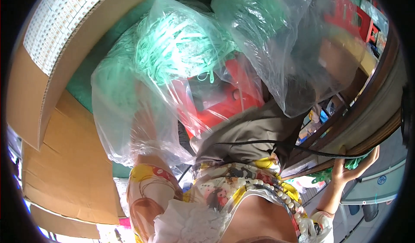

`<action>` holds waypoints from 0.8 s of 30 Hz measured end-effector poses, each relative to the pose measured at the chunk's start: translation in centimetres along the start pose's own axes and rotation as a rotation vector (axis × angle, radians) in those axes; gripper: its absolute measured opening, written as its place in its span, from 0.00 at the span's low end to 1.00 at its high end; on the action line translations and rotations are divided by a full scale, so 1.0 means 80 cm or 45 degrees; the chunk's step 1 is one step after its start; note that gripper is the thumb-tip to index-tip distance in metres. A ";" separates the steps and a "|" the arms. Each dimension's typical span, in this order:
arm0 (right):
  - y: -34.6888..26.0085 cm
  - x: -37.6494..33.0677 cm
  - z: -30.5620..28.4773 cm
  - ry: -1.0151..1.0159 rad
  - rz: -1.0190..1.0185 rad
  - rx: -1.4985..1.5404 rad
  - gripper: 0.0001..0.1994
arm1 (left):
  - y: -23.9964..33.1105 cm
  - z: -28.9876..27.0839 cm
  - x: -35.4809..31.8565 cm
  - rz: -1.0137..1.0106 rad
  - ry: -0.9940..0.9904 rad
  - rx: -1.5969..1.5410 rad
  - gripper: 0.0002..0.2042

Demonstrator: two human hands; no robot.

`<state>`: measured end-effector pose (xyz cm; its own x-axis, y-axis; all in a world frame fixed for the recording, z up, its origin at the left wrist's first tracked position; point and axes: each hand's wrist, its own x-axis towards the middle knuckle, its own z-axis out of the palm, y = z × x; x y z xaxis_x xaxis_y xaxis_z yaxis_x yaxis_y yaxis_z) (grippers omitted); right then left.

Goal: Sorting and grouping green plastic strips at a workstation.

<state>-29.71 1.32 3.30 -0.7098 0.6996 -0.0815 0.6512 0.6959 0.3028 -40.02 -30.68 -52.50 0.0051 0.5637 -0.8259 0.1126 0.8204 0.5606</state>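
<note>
A large clear plastic bag (108, 126) holds a heap of mint-green plastic strips (177, 48), some with small looped ends. My left forearm (145, 109) reaches up inside this bag; the hand is lost among the strips, so its fingers do not show. Out at the far right, beyond a table edge, my right hand (346, 171) curls its fingers round a small bunch of green strips (356, 161). More green pieces (322, 176) hang just left of that wrist.
Another clear bag (276, 48) with green contents stands at upper right. A red plastic stool (220, 109) shows behind the plastic. Open cardboard boxes (73, 156) line the left side. A dark cable (298, 148) crosses my lap toward the curved table edge (380, 96).
</note>
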 end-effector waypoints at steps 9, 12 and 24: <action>-0.004 0.005 0.005 -0.001 0.049 0.085 0.38 | 0.020 0.003 0.018 0.123 -0.084 0.145 0.19; 0.000 0.006 0.005 0.003 0.027 0.106 0.40 | 0.030 -0.005 0.023 0.173 -0.099 0.219 0.19; -0.004 0.018 0.027 0.187 -0.131 0.162 0.34 | 0.014 -0.057 -0.031 0.191 0.003 0.433 0.19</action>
<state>-30.37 2.50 1.08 -0.7996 0.5994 0.0364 0.5955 0.7836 0.1773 -44.42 -30.69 -49.55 0.0447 0.6757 -0.7358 0.4345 0.6501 0.6234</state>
